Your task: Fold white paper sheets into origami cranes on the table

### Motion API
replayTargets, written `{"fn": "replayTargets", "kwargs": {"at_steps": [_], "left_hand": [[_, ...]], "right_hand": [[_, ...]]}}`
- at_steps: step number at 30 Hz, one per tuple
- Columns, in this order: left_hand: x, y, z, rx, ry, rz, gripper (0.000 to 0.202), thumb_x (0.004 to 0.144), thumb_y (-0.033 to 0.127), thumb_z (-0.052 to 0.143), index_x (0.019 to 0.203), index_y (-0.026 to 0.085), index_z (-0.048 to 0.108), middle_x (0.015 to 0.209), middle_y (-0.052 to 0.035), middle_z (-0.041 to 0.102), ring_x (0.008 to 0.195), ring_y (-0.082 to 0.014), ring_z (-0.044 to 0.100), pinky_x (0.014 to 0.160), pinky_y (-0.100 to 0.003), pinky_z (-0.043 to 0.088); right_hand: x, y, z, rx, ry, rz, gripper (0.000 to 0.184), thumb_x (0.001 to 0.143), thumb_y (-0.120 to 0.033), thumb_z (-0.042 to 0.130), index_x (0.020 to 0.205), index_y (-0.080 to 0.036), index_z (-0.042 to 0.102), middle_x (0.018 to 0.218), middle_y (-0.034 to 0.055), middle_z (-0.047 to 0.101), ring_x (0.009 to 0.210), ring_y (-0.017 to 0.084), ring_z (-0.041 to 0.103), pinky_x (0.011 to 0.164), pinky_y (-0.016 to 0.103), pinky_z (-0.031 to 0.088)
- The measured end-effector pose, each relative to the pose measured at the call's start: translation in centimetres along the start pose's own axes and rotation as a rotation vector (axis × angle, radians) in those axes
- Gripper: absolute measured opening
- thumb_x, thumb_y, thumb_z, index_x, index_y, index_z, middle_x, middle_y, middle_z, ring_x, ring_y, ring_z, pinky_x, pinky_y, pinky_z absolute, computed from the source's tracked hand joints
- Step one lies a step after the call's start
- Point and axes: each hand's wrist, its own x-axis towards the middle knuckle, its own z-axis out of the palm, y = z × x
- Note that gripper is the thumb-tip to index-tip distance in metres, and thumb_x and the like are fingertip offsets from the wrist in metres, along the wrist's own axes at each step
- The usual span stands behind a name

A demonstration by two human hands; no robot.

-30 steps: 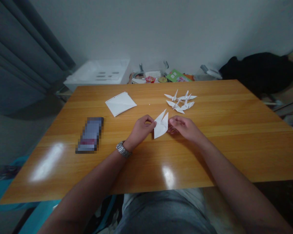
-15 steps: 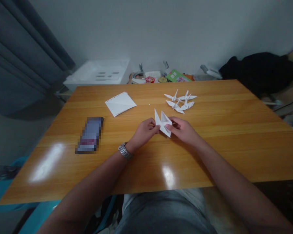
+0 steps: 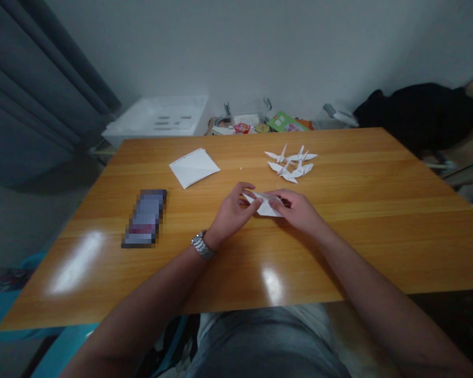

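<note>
A folded piece of white paper [image 3: 268,208] is held between my two hands, low over the middle of the table. My left hand [image 3: 236,208] grips its left end, thumb on top and index finger raised and curved behind it. On the other side my right hand [image 3: 296,208] pinches the right part, thumb pressed on the near face and fingers behind. Parts of the paper are hidden by my fingers. Beyond it stand several folded white paper cranes [image 3: 291,164], grouped close together.
A stack of white paper sheets [image 3: 195,168] with a perforated edge lies at the back left of the wooden table [image 3: 358,210]. Nearer to me on the left is a phone [image 3: 145,218], blurred out. Past the far edge are a white tray [image 3: 157,118] and a green packet [image 3: 287,123].
The paper's two upright points no longer stick up; it now lies flatter and turned in my hands. My left index finger has lifted and reaches over its left end.
</note>
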Motion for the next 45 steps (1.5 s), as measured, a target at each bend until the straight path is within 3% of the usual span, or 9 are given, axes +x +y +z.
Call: {"fn": "replayTargets", "kwargs": {"at_steps": [3, 7, 12, 16, 25, 45], "left_hand": [[-0.1, 0.5, -0.4, 0.128, -0.024, 0.074, 0.029, 0.092, 0.041, 0.069, 0.11, 0.019, 0.064, 0.104, -0.0049, 0.073, 0.091, -0.0173, 0.07, 0.077, -0.026, 0.055], [-0.4, 0.9, -0.4, 0.21, -0.099, 0.103, 0.02, 0.095, 0.038, 0.064, 0.103, 0.021, 0.069, 0.097, -0.002, 0.075, 0.087, -0.0163, 0.07, 0.076, -0.026, 0.053], [-0.5, 0.9, -0.3, 0.357, -0.084, 0.055, 0.015, 0.094, 0.034, 0.063, 0.1, 0.021, 0.07, 0.094, -0.0024, 0.076, 0.085, -0.0185, 0.071, 0.074, -0.026, 0.051], [-0.6, 1.0, -0.3, 0.436, -0.047, 0.004, 0.018, 0.093, 0.039, 0.064, 0.096, 0.023, 0.072, 0.093, -0.0026, 0.077, 0.084, -0.0196, 0.071, 0.071, -0.026, 0.05], [-0.4, 0.4, -0.1, 0.358, -0.086, -0.031, 0.009, 0.089, 0.027, 0.067, 0.094, 0.022, 0.071, 0.088, -0.0005, 0.077, 0.077, -0.0173, 0.071, 0.065, -0.024, 0.049], [-0.5, 0.8, 0.7, 0.286, -0.081, 0.033, 0.007, 0.091, 0.024, 0.063, 0.091, 0.018, 0.067, 0.087, -0.0028, 0.076, 0.079, -0.0165, 0.071, 0.07, -0.025, 0.05]], "right_hand": [[-0.1, -0.2, 0.1, -0.039, -0.026, -0.008, 0.026, 0.094, -0.034, 0.061, 0.112, -0.022, 0.076, 0.112, 0.0106, 0.075, 0.102, 0.027, 0.069, 0.091, 0.041, 0.053], [-0.2, -0.6, 0.4, -0.029, -0.04, 0.027, 0.024, 0.091, -0.031, 0.064, 0.109, -0.021, 0.076, 0.109, 0.0099, 0.077, 0.097, 0.025, 0.07, 0.088, 0.038, 0.053], [-0.3, -1.0, 0.9, -0.002, -0.035, 0.087, 0.018, 0.086, -0.033, 0.07, 0.097, -0.02, 0.075, 0.091, 0.0045, 0.077, 0.08, 0.021, 0.07, 0.073, 0.031, 0.052], [-0.3, -1.1, 1.1, -0.045, -0.012, 0.049, 0.014, 0.087, -0.031, 0.068, 0.094, -0.02, 0.074, 0.088, 0.0029, 0.076, 0.078, 0.019, 0.069, 0.072, 0.03, 0.05], [-0.3, -1.1, 1.5, -0.153, 0.011, -0.048, 0.011, 0.089, -0.019, 0.065, 0.092, -0.021, 0.076, 0.09, 0.0035, 0.076, 0.083, 0.019, 0.068, 0.075, 0.029, 0.049], [-0.4, -2.0, 1.8, -0.437, 0.057, -0.015, 0.006, 0.087, -0.023, 0.063, 0.085, -0.021, 0.068, 0.086, 0.004, 0.073, 0.079, 0.021, 0.064, 0.068, 0.03, 0.04]]}}
